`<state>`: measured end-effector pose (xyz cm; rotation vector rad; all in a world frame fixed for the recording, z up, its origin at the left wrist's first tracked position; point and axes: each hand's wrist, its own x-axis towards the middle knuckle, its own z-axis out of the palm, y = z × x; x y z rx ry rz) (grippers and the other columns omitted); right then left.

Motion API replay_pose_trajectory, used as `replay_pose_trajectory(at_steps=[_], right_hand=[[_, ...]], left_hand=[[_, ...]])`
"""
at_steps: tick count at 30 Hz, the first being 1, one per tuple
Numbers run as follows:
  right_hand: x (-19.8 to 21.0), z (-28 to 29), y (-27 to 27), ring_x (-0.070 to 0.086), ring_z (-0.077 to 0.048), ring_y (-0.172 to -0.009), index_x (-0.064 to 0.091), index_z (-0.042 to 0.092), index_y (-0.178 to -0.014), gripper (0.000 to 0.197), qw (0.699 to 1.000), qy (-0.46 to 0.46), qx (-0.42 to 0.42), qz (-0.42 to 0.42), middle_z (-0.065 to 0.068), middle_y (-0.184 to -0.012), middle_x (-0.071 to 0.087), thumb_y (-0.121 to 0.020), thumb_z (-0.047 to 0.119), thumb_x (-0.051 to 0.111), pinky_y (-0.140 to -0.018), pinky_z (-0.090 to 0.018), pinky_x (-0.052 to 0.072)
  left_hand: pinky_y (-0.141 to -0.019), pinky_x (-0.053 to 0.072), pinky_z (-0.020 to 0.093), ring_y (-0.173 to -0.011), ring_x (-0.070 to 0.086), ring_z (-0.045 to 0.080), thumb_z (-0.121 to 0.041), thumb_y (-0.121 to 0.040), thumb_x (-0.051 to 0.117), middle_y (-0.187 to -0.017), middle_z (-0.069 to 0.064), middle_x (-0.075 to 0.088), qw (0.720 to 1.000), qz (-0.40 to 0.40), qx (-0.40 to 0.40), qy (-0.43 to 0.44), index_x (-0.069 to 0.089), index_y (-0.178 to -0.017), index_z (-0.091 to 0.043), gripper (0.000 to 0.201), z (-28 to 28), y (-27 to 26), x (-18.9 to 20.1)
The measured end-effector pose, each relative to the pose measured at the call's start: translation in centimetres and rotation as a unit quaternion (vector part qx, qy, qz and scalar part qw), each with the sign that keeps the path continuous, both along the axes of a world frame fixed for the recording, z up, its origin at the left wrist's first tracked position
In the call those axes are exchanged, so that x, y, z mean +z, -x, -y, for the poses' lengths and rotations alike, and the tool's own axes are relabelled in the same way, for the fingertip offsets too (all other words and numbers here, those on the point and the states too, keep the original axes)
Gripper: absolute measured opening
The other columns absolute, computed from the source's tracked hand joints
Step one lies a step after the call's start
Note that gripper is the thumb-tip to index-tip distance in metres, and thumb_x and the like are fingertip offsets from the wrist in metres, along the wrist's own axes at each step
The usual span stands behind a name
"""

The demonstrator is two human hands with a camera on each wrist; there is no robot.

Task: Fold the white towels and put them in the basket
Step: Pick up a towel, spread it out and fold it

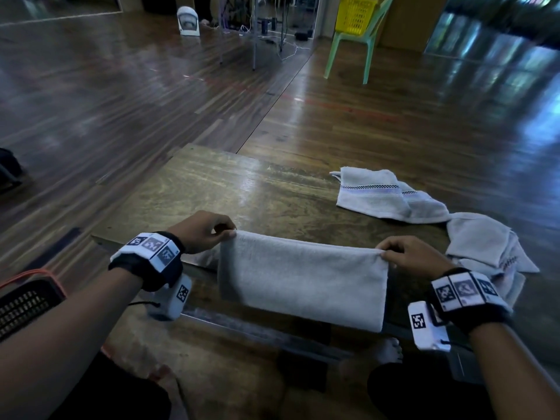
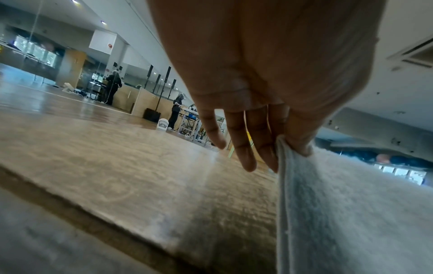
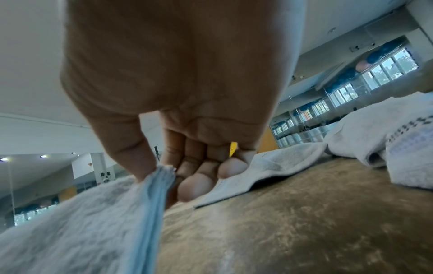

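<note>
Towel (image 1: 303, 280): lower centre, doubled, hanging over table (image 1: 212, 183) edge.
Left hand (image 1: 201, 231): pinches one top corner.
Right hand (image 1: 415, 256): pinches the other.
Advice: keep the top edge taut, corners level.

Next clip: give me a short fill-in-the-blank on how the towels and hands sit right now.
1. Each hand, left hand and right hand, pinches one top ____ of the held towel.
2. The held towel hangs over the table's ____ edge.
3. The other towels lie toward the person's ____ side.
4. The yellow basket sits on a green ____.

Missing: corner; near; right; chair
</note>
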<state>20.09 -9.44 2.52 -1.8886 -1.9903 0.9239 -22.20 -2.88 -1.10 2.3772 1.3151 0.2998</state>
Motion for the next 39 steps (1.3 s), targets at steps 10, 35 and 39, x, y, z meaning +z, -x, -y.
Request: replay_pose_trajectory(at_steps=[10, 35, 39], right_hand=[[-2.6, -2.6, -0.2, 0.061, -0.015, -0.093, 0.066, 0.019, -0.093, 0.011, 0.998, 0.012, -0.036, 0.058, -0.001, -0.099, 0.068, -0.089, 0.017, 0.056, -0.085, -0.032, 0.047], [-9.2, 0.8, 9.4, -0.008, -0.015, -0.146, 0.002, 0.017, -0.150, 0.060, 0.966, -0.061, 0.028, 0.248, -0.001, -0.159, -0.009, -0.098, 0.046, 0.016, -0.119, -0.040, 0.001], [-9.7, 1.1, 7.3, -0.012, -0.014, -0.145, -0.001, 0.016, -0.150, 0.064, 0.964, -0.054, -0.002, 0.262, -0.001, -0.158, -0.012, -0.097, 0.049, 0.012, -0.118, -0.040, -0.005]], left_hand=[[-0.086, 0.038, 0.034, -0.101, 0.059, 0.022, -0.030, -0.097, 0.044, -0.111, -0.001, 0.067, 0.987, -0.138, 0.067, -0.043, 0.063, -0.110, -0.022, 0.024, -2.5, -2.7, -1.8], [-0.117, -0.004, 0.048, -0.146, -0.004, 0.016, -0.057, -0.088, 0.000, -0.159, -0.005, -0.001, 0.986, -0.142, 0.087, -0.026, 0.003, -0.150, -0.024, 0.071, 5.3, -13.5, -6.2], [-0.117, -0.006, 0.047, -0.146, -0.008, 0.015, -0.069, -0.076, -0.007, -0.159, -0.005, -0.006, 0.985, -0.148, 0.082, -0.026, -0.003, -0.150, -0.027, 0.085, 4.6, -11.8, -6.6]])
